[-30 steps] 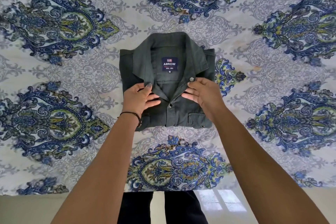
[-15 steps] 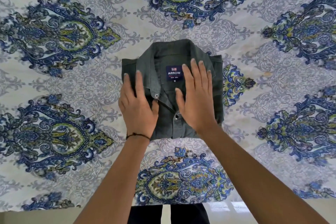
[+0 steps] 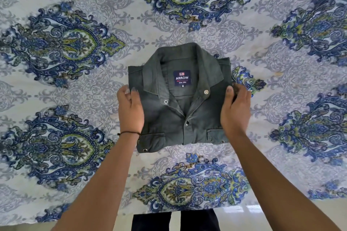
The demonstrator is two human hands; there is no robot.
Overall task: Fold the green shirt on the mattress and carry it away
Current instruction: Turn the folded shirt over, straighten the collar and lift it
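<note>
The dark green shirt [image 3: 180, 118] lies folded into a compact rectangle in the middle of the mattress [image 3: 75, 84], collar up and away from me, with a blue ARROW label showing inside the neck. My left hand [image 3: 131, 110] grips the shirt's left edge, thumb on top and fingers tucked under. On the opposite side, my right hand [image 3: 234, 110] holds the right edge the same way. A thin black band circles my left wrist.
The mattress is covered by a white sheet with large blue and green paisley medallions. Its near edge runs along the bottom of the view, with pale glossy floor [image 3: 244, 217] and my dark trouser legs [image 3: 174, 221] below it.
Both hands lay flat on top of the shirt, pressing it. They have slid outward to its left and right edges and now grip them.
</note>
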